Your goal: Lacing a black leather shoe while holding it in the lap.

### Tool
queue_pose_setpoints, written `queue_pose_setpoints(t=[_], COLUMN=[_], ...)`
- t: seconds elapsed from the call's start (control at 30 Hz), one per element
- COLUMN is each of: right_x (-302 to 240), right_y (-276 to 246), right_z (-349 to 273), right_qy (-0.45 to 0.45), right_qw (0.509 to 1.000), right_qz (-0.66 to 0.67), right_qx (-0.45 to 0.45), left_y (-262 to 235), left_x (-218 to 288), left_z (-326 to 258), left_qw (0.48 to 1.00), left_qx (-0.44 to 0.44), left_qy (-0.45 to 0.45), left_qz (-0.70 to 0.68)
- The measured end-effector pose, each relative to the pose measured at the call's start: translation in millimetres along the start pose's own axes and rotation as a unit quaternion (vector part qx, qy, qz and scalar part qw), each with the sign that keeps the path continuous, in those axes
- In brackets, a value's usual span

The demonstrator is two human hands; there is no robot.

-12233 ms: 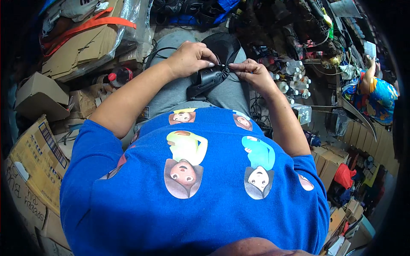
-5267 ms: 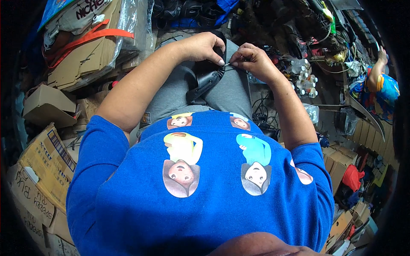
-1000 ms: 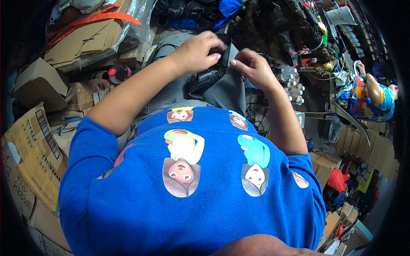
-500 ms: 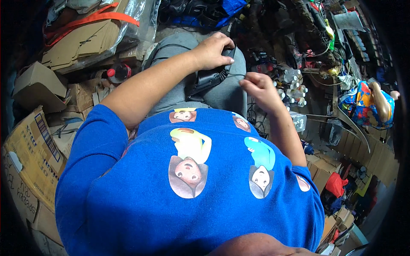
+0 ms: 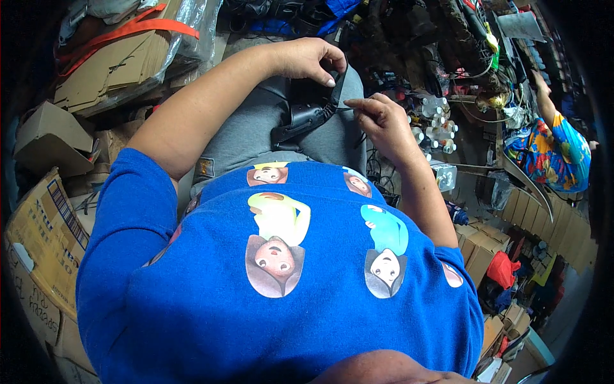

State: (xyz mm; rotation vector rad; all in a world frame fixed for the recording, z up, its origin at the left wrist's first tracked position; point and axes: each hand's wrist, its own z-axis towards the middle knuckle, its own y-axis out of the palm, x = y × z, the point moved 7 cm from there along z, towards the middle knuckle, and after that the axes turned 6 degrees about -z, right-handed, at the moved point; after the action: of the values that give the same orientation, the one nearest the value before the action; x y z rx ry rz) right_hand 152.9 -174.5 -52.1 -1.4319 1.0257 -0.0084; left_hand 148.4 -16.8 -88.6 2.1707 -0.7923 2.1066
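A black leather piece (image 5: 306,120) lies across my lap on grey trousers (image 5: 256,131). My left hand (image 5: 308,59) grips its upper end, holding a black strap up near my knee. Just to the right, my right hand (image 5: 377,118) has thumb and forefinger pinched together on a thin dark thread that runs from the leather piece. The two hands are a short way apart. My blue printed shirt (image 5: 288,275) fills the lower part of the view and hides the lap's near side.
Folded cardboard under an orange strap (image 5: 121,57) lies at upper left, with more boxes (image 5: 45,230) along the left edge. Small white bottles (image 5: 435,125) and tangled cables sit on the right. Another person in a bright patterned shirt (image 5: 553,150) works at far right.
My right hand has come away from the left one and drawn out to the right, pulling the thread. My left hand stays up on the strap's top end.
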Motion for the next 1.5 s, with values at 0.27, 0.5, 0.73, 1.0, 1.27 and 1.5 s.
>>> queue_pose_setpoints(t=[0.27,0.5,0.73,1.0,1.27,1.5], right_x=[-7.4,-6.6,-5.4,2.7,3.4,16.8], right_y=[-1.9,7.6,3.6,5.0,8.7,19.5], right_z=[3.0,2.8,5.0,9.1,4.7,-1.8], right_qy=[0.016,-0.002,-0.028,-0.002,0.003,0.017], right_qw=[0.999,0.999,0.999,1.000,0.999,0.998], right_qz=[-0.034,-0.051,-0.044,-0.004,-0.032,0.052], right_qx=[-0.004,0.013,0.018,0.012,0.018,0.042], left_y=[5.1,7.3,8.5,10.7,4.5,9.0], left_x=[-3.2,-8.8,-7.4,-12.8,-1.9,-5.2], left_z=[-5.1,-2.5,-5.4,-3.5,4.2,-0.8], left_qw=[0.997,0.996,0.991,0.987,0.996,0.991], left_qx=[-0.049,-0.073,-0.103,-0.101,0.036,-0.090], left_qy=[-0.055,-0.054,-0.058,-0.070,0.074,-0.076], left_qz=[0.009,-0.023,-0.057,-0.103,0.031,-0.060])
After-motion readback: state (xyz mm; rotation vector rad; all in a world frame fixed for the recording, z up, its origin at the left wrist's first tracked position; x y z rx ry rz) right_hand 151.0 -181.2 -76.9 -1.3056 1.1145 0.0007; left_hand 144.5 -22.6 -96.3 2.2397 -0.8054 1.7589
